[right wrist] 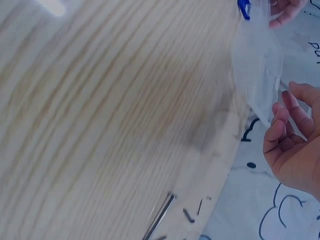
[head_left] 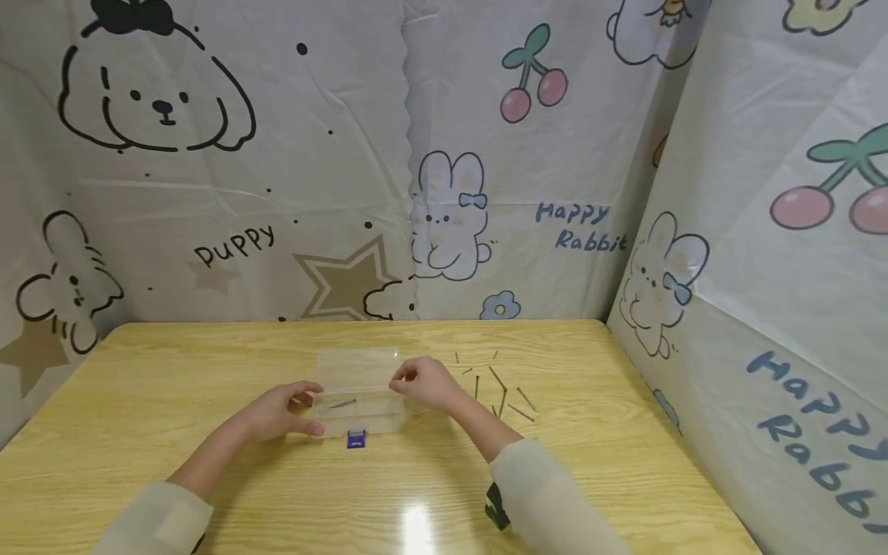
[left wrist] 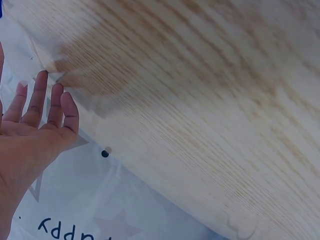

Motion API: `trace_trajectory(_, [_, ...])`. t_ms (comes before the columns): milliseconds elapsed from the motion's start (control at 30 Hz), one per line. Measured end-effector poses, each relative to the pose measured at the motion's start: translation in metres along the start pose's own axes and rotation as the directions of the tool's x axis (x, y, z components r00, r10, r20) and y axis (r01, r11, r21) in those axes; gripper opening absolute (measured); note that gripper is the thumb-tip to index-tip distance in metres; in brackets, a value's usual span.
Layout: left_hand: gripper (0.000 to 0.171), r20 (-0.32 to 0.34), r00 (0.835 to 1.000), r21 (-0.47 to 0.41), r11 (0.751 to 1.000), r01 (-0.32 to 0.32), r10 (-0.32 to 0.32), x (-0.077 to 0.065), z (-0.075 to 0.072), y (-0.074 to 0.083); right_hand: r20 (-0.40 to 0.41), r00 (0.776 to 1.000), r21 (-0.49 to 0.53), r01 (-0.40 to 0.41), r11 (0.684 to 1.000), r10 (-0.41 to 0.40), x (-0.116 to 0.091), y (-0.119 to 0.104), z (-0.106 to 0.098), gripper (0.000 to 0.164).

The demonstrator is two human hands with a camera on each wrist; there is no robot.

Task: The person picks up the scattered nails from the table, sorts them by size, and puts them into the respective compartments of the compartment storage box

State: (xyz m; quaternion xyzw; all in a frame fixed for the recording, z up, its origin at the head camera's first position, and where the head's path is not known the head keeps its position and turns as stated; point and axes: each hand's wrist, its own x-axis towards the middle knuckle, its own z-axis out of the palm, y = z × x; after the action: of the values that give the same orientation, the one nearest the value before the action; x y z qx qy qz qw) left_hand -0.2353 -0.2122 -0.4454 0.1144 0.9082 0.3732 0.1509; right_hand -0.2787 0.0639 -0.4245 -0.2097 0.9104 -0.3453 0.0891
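A clear plastic box (head_left: 388,422) lies on the table with its lid (head_left: 354,368) folded back and a blue latch (head_left: 356,438) at its front. One slim nail (head_left: 343,404) rests inside. My left hand (head_left: 280,410) holds the box's left end, thumb at the front corner and fingers farther back. My right hand (head_left: 428,383) is over the back right corner, thumb and index finger near each other by the lid's hinge side. In the right wrist view the fingers of that hand (right wrist: 295,142) are bent beside the box, and I cannot tell whether they pinch something small.
Several loose nails and screws, such as a long nail (head_left: 521,412), lie scattered on the wooden table (head_left: 229,354) right of the box. Printed cloth (head_left: 333,169) hangs behind and along the right side. A dark object (head_left: 496,506) shows beside the right sleeve.
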Motion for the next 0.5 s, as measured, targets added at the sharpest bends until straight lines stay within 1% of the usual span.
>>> trace_trajectory(267, [0.076,0.003,1.000,-0.005,1.000,-0.024,0.024,-0.002,-0.002,0.001,-0.049,0.999,-0.018,-0.025,1.000,0.024,-0.006,0.014,-0.019,0.016])
trace_trajectory(400, [0.076,0.009,0.999,-0.012,0.999,-0.033,0.033,-0.002,-0.002,0.000,-0.081,0.996,-0.010,-0.042,0.999,0.041,-0.012,0.023,-0.029,0.016])
trace_trajectory(500, [0.076,0.012,0.999,-0.021,0.999,-0.036,0.036,-0.002,-0.002,-0.001,-0.100,0.992,0.004,-0.070,0.998,0.070,-0.017,0.029,-0.037,0.015])
